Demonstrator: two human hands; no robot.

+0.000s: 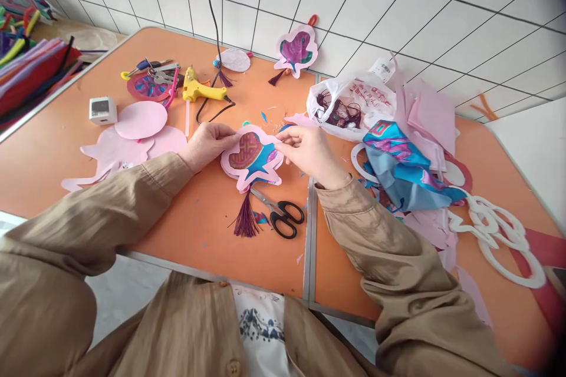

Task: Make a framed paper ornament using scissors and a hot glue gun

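Note:
A pink felt piece point(230, 166) with a cut-out shape and blue and magenta patterned fabric inside lies over the orange table. My left hand point(211, 144) pinches its upper left edge between thumb and fingers. At its upper right edge, my right hand point(305, 152) pinches the felt too. From the piece's lower tip a dark purple tassel point(246, 218) hangs down onto the table. Black-handled scissors point(283, 216) rest just below and to the right, their blades pointing toward the piece.
A yellow glue gun point(203, 91) stands at the back left, near pink felt pieces point(119, 144) and a white cube point(102, 111). To the right are a plastic bag point(375, 97) of tassels, blue fabric point(398, 174) and white cut-out frames point(499, 227). A finished-looking ornament point(297, 50) leans on the tiled wall.

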